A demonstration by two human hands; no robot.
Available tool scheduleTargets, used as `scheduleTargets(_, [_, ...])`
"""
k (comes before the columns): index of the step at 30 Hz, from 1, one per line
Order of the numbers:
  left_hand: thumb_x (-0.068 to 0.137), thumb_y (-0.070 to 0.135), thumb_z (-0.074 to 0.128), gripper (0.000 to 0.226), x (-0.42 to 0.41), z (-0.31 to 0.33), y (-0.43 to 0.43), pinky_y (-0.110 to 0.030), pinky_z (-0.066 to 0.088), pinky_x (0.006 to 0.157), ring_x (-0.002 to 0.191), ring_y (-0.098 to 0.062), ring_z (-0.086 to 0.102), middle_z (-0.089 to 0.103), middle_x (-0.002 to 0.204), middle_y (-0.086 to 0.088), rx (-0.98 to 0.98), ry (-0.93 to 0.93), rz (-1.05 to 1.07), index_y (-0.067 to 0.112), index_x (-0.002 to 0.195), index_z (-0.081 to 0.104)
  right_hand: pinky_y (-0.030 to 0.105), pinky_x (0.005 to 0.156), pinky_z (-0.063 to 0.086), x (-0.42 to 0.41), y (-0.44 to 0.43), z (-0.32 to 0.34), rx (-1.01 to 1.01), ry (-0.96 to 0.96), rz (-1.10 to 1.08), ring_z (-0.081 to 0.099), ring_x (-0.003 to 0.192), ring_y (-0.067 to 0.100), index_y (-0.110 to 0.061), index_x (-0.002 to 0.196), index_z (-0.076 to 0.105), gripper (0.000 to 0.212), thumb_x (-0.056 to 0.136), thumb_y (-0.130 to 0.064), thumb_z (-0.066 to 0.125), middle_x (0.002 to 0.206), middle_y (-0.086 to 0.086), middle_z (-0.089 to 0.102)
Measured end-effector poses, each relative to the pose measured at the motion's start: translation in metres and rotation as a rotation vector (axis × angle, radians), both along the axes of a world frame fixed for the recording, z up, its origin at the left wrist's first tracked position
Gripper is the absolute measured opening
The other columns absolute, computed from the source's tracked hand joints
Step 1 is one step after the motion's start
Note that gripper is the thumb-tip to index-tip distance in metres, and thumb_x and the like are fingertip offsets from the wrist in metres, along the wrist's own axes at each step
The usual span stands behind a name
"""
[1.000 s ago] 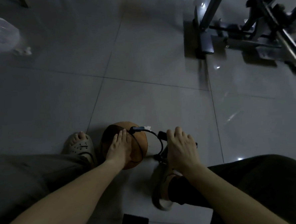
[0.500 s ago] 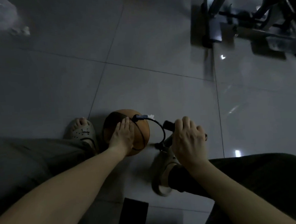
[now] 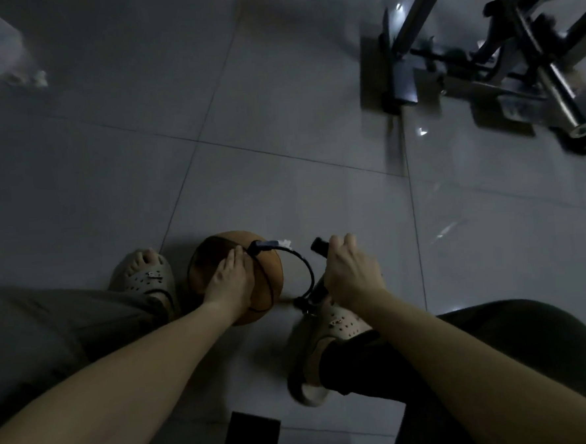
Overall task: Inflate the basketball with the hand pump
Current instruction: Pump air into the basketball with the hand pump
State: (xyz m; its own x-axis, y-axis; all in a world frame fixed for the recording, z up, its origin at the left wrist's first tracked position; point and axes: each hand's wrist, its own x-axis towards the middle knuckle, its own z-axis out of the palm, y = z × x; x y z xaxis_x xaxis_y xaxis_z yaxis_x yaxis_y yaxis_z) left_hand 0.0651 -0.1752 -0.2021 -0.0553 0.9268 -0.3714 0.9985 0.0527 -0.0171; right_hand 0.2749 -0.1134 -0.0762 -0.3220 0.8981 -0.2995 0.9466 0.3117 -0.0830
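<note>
On grey tiled floor (image 3: 276, 85), between person's two sandalled feet, basketball (image 3: 274, 274) sits in dim light. Left hand (image 3: 227, 282) lies flat on top of ball, fingers spread, palm pressing down, not gripping. Black hose (image 3: 304, 265) arcs from connector at ball's top round to pump base beside right sandal (image 3: 329, 333). Right hand (image 3: 351, 273) clenched around hand pump (image 3: 319, 287) handle, black grip end poking out past knuckles. Pump body mostly hidden under hand, seemingly upright. Metal frame (image 3: 501, 54) stands well apart, upper right
</note>
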Motion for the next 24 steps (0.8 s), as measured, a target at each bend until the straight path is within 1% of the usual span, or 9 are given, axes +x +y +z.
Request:
scheduleTargets(2, [0.099, 0.025, 0.055, 0.08, 0.0, 0.0, -0.003, -0.042, 0.02, 0.124, 0.153, -0.037, 0.015, 0.011, 0.164, -0.027, 0.024, 0.018, -0.029, -0.005, 0.156, 0.007, 0.039, 0.059, 0.055, 0.0, 0.012, 0.041, 0.121, 0.074, -0.01, 0.055, 0.067, 0.022, -0.013, 0.109, 0.046, 0.02, 0.096, -0.026, 0.052, 0.107, 0.008, 0.044])
scheduleTargets(5, [0.094, 0.031, 0.065, 0.09, -0.001, -0.002, -0.008, -0.041, 0.02, 0.124, 0.152, -0.036, 0.017, 0.013, 0.164, -0.026, 0.041, 0.028, -0.023, -0.004, 0.156, 0.009, 0.034, 0.05, 0.046, 0.001, 0.017, 0.1, 0.387, 0.088, 0.093, 0.046, 0.056, 0.017, -0.012, 0.102, 0.047, 0.02, 0.094, -0.029, 0.053, 0.101, 0.006, 0.042])
scheduleTargets(7, [0.094, 0.034, 0.065, 0.094, -0.001, -0.004, -0.01, -0.041, 0.016, 0.125, 0.153, -0.036, 0.013, 0.009, 0.164, -0.026, 0.039, 0.047, -0.027, -0.004, 0.157, 0.006, 0.031, 0.045, 0.043, 0.004, 0.006, 0.109, 0.49, 0.079, 0.121, 0.042, 0.053, 0.013, -0.013, 0.1, 0.046, 0.019, 0.094, -0.03, 0.052, 0.097, 0.004, 0.041])
scheduleTargets(9, [0.101, 0.028, 0.055, 0.084, 0.0, -0.007, -0.011, -0.042, 0.014, 0.125, 0.154, -0.037, 0.01, 0.005, 0.165, -0.027, 0.03, 0.042, -0.034, -0.005, 0.157, 0.002, 0.03, 0.041, 0.042, 0.005, -0.017, 0.086, 0.484, 0.05, 0.134, 0.039, 0.052, 0.011, -0.014, 0.098, 0.046, 0.017, 0.092, -0.027, 0.055, 0.091, 0.003, 0.043])
scheduleTargets(12, [0.104, 0.023, 0.047, 0.075, 0.0, -0.011, -0.01, -0.043, 0.015, 0.125, 0.154, -0.037, 0.009, 0.003, 0.165, -0.027, 0.02, 0.013, -0.029, -0.005, 0.156, 0.0, 0.033, 0.044, 0.044, 0.006, -0.041, 0.03, 0.411, 0.005, 0.149, 0.039, 0.054, 0.012, -0.015, 0.093, 0.045, 0.015, 0.091, -0.024, 0.058, 0.084, 0.002, 0.043])
scheduleTargets(15, [0.103, 0.022, 0.05, 0.079, 0.001, -0.009, -0.007, -0.042, 0.015, 0.125, 0.154, -0.036, 0.007, 0.001, 0.165, -0.025, -0.012, -0.005, -0.003, -0.004, 0.156, -0.001, 0.034, 0.046, 0.043, 0.005, -0.043, -0.001, 0.381, -0.001, 0.135, 0.039, 0.055, 0.015, -0.015, 0.09, 0.046, 0.007, 0.095, -0.019, 0.049, 0.081, 0.003, 0.043])
scheduleTargets(18, [0.101, 0.018, 0.054, 0.082, 0.002, -0.008, -0.006, -0.039, 0.009, 0.124, 0.155, -0.034, 0.003, -0.002, 0.166, -0.023, 0.016, -0.027, 0.028, -0.002, 0.157, -0.003, 0.033, 0.046, 0.042, 0.006, -0.038, -0.023, 0.353, -0.018, 0.113, 0.041, 0.057, 0.017, -0.015, 0.09, 0.046, 0.006, 0.091, -0.015, 0.051, 0.081, 0.004, 0.044])
scheduleTargets(21, [0.099, 0.016, 0.058, 0.082, 0.002, -0.007, -0.006, -0.039, 0.01, 0.124, 0.155, -0.033, 0.006, 0.002, 0.167, -0.022, 0.043, -0.054, 0.048, 0.0, 0.158, 0.003, 0.034, 0.047, 0.042, 0.004, -0.033, -0.042, 0.316, -0.025, 0.088, 0.044, 0.058, 0.02, -0.015, 0.091, 0.046, 0.008, 0.088, -0.013, 0.053, 0.083, 0.006, 0.045])
scheduleTargets(24, [0.094, 0.022, 0.067, 0.088, -0.002, -0.006, -0.004, -0.039, 0.014, 0.124, 0.154, -0.031, 0.011, 0.009, 0.167, -0.019, 0.067, -0.081, 0.039, 0.003, 0.158, 0.01, 0.033, 0.047, 0.038, 0.004, -0.031, -0.05, 0.283, -0.035, 0.065, 0.045, 0.058, 0.021, -0.014, 0.091, 0.047, 0.007, 0.087, -0.012, 0.053, 0.082, 0.006, 0.045])
